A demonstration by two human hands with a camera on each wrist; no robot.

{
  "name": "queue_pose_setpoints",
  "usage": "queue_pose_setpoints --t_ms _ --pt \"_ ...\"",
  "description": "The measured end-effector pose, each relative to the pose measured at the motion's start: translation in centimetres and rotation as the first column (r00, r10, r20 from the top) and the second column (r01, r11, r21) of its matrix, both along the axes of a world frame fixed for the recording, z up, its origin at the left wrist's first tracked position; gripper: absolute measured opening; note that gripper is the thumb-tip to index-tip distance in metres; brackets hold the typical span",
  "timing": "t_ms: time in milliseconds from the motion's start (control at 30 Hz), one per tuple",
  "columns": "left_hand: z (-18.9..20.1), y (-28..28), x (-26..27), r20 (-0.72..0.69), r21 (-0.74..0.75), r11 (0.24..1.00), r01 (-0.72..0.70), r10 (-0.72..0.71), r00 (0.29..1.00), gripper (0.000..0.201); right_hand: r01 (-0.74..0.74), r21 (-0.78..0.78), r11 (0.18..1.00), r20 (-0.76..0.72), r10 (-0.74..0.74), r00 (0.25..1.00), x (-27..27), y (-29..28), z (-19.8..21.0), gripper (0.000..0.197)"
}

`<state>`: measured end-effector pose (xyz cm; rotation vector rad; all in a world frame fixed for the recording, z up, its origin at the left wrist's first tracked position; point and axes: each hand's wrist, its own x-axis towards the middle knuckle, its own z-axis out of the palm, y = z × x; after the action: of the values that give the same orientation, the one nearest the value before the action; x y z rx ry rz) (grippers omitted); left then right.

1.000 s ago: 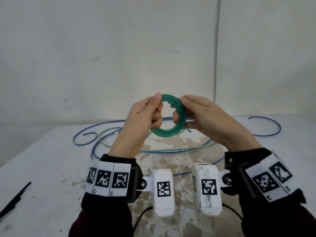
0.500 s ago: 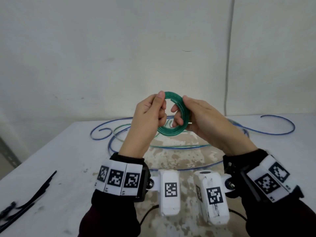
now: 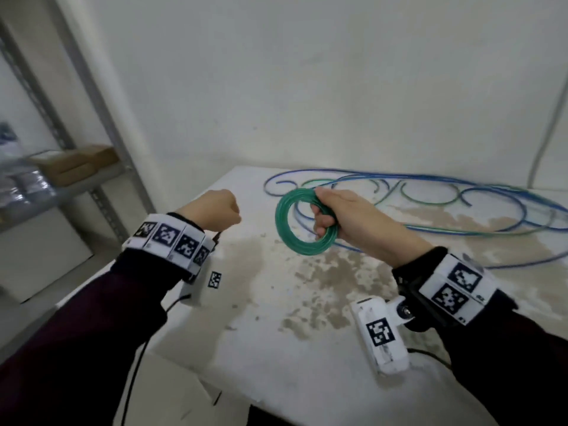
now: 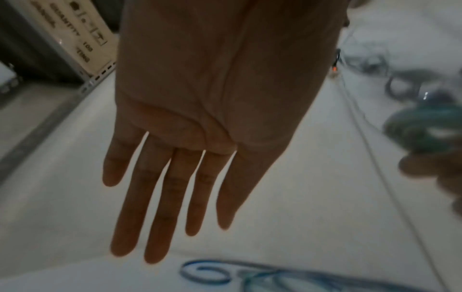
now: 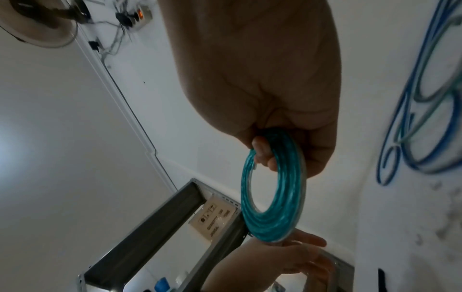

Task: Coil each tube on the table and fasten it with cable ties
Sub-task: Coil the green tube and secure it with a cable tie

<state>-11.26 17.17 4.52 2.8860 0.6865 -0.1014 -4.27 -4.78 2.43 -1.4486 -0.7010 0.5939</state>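
Above the stained white counter [image 3: 322, 348], a green coiled tube [image 3: 302, 222] is being held up on edge by the right hand [image 3: 347, 215], clear of the surface. The fingers [image 5: 262, 152] of that hand are being curled through the ring's opening, with the thumb pressed over the outer edge, so the coil's right side is being gripped while its left side is hanging free. In the right wrist view the coil [image 5: 272, 197] is being shown as several teal turns lying tightly side by side. The left hand [image 3: 212, 210] is being kept well apart from the coil, out over the counter's left edge; in the left wrist view its fingers [image 4: 155, 197] are being held straight and slightly spread, with nothing in them. On the far part of the counter, loose blue and green tubes [image 3: 430, 195] are lying in wide overlapping loops, uncoiled, just behind the raised ring. Beside the counter's left edge, a metal shelf rack [image 3: 101, 112] is carrying a cardboard box [image 3: 76, 162]. Marker-printed bands are being worn on both wrists over dark sleeves.
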Motion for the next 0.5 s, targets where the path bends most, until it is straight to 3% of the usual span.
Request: queue_pose_setpoints --t_ms 67,133,167,233,500 --pt "-1.0 2.0 -0.3 -0.157 0.105 0.994 -0.039 0.055 0.986 0.032 -0.045 -0.021 0.999 -0.017 0.045 0.999 -1.3 1.9 -0.3 0.037" --pt "-1.9 3.3 -0.3 -0.223 0.161 0.985 -0.057 0.092 0.970 0.022 -0.078 -0.040 0.996 -0.032 0.077 0.997 -2.3 3.3 -0.6 0.037" --pt "-2.4 3.9 -0.1 -0.229 0.182 0.982 -0.058 0.100 0.968 0.014 -0.091 -0.053 0.994 -0.032 0.089 0.996 -2.5 3.7 -0.7 0.037" --pt "-3.3 4.8 0.4 -0.225 0.211 0.975 -0.066 0.114 0.968 0.026 -0.111 -0.077 0.991 -0.033 0.109 0.994 -2.9 4.6 -1.0 0.037" --pt "-4.9 5.5 1.4 -0.185 0.294 0.956 -0.008 0.065 0.981 0.028 -0.114 -0.094 0.989 -0.089 0.105 0.990 -2.6 5.8 -1.9 0.037"
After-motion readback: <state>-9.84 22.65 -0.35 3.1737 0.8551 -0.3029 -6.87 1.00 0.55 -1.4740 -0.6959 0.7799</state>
